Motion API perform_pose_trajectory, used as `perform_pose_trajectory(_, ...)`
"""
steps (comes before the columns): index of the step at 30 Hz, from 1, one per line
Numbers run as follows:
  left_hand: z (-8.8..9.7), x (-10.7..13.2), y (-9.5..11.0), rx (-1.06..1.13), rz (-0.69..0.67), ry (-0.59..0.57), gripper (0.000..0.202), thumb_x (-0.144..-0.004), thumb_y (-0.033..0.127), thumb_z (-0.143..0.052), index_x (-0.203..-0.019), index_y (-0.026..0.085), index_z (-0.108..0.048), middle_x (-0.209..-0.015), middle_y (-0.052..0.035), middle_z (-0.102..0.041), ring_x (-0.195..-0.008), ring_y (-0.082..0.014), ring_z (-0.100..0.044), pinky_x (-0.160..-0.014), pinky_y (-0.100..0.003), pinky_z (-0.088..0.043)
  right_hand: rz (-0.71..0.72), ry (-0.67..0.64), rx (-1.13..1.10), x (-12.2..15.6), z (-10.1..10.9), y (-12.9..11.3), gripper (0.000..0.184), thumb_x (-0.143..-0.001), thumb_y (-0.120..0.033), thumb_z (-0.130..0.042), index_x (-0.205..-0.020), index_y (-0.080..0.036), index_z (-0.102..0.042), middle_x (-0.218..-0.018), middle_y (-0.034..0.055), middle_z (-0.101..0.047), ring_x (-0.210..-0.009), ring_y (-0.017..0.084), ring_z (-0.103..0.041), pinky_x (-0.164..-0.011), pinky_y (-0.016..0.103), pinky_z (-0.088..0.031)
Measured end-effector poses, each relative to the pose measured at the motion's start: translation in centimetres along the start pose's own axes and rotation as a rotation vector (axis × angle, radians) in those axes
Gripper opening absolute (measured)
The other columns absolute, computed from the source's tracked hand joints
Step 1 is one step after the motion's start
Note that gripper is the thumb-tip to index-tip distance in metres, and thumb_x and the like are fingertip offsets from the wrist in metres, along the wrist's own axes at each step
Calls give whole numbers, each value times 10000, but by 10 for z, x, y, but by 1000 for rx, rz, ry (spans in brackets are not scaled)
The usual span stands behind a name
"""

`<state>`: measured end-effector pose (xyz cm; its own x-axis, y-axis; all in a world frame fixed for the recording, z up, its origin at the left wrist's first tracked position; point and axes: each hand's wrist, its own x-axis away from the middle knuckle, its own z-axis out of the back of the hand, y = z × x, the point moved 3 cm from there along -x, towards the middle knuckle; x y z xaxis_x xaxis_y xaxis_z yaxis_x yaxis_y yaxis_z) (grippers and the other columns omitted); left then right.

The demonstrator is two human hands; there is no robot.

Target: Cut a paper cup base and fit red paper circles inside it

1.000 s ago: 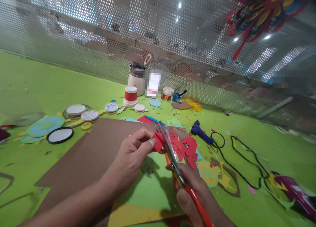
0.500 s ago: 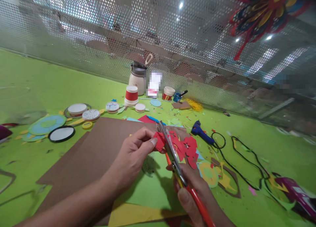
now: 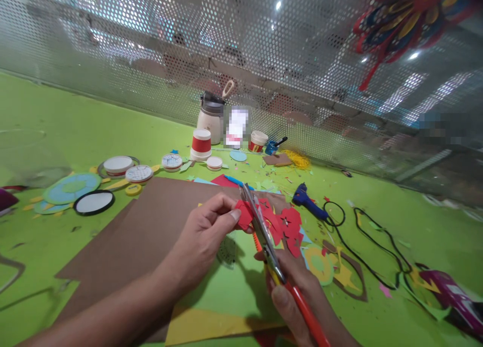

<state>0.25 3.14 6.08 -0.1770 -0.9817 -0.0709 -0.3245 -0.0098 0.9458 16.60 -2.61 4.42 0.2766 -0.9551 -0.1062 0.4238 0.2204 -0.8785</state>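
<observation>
One green desk (image 3: 158,136) carries everything, its far edge meeting a perforated screen (image 3: 151,50). At least two brown sheets (image 3: 162,211) overlap left of its middle; one light-green sheet (image 3: 211,296) lies beside them, nearer the near edge. Two hands are apart from each other above the papers: the left hand (image 3: 211,226) pinches a small red piece (image 3: 244,213) between thumb and fingers, the right hand (image 3: 290,291) is wrapped around one pair of scissors (image 3: 269,251), blades at that piece. One jug (image 3: 209,123) stands near the far edge. One blue glue gun (image 3: 309,203) lies toward the desk's right side. Just past the blades is red paper (image 3: 290,226) with star-shaped holes — three can be made out — though whether it joins the pinched piece cannot be told. Two red-and-white tubs (image 3: 202,145) stand near the far edge; four white lids (image 3: 171,162) sit left of centre, two bearing lines. Smaller again: one blue pen (image 3: 234,181), one yellow tape measure (image 3: 133,189) and, toward the right, one pink star (image 3: 385,290).
</observation>
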Motion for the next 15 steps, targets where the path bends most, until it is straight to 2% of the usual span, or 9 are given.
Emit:
perform_pose_trajectory(7,3,0,-1,-26,-14,-28,122,-892,247,-569,-784,196,-592,-764,25,-619,-754,-121,-578,-788,-269,-461,-50,-1,-16,2,0,1,594,-833,-714,-415,-1001,-179,-609,-573,-47,-347,-494,121,-294,-454,256,-208)
perform_pose_trajectory(15,6,-1,-3,-68,-10,-18,132,-903,260,-558,-790,202,-596,-771,29,-619,-755,-116,-585,-789,-271,-463,-57,61,-49,5,1,3,565,-835,-712,-460,-976,-196,-645,-580,-54,-323,-520,118,-282,-492,270,-197)
